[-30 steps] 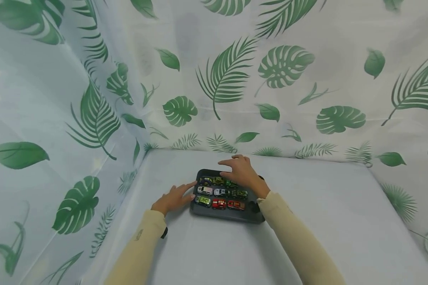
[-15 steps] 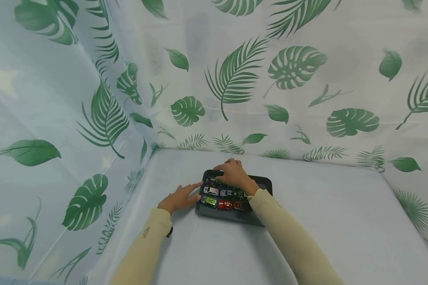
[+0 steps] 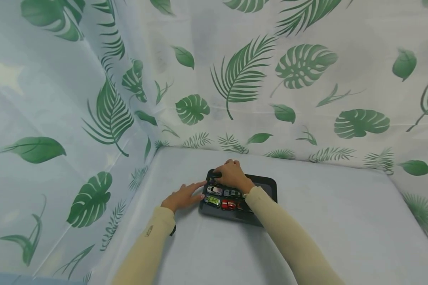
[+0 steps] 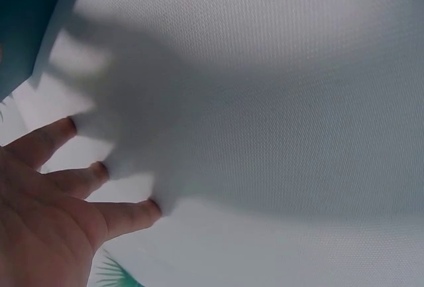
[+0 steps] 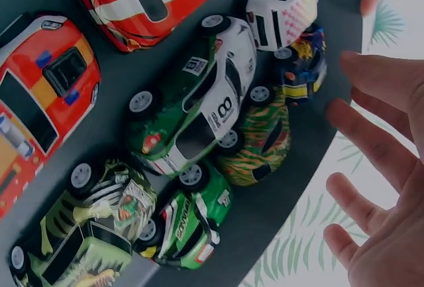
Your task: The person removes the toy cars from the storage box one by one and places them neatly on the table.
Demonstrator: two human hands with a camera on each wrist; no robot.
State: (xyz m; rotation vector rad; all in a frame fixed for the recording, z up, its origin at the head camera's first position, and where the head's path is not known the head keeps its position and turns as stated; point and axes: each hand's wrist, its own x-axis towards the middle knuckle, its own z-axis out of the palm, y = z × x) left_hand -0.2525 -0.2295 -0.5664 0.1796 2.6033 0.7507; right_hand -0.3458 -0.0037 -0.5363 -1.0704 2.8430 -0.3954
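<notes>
Several toy cars stand in rows on a dark grey tray (image 3: 231, 217). My left hand (image 3: 183, 196) rests at the tray's left side, fingers spread, index finger and thumb at its rim. My right hand (image 3: 232, 175) is over the tray's far left corner and hides the back row in the head view. In the right wrist view its fingers are apart, close to a navy toy car (image 5: 303, 68), with nothing seen between them. Beside that car are a pink-and-white toy car (image 5: 285, 8) and an orange-and-green striped one (image 5: 262, 141).
The tray lies on a white-covered table (image 3: 324, 221). A leaf-print curtain (image 3: 249, 91) encloses the back and left. A lime-green toy car (image 3: 212, 201) and a red toy car (image 3: 229, 204) form part of the front row. The tray's right part is bare (image 3: 267, 186).
My right hand has moved left across the tray and lowered to its far left corner. My left hand keeps its place at the tray's left side. The head view has shifted slightly.
</notes>
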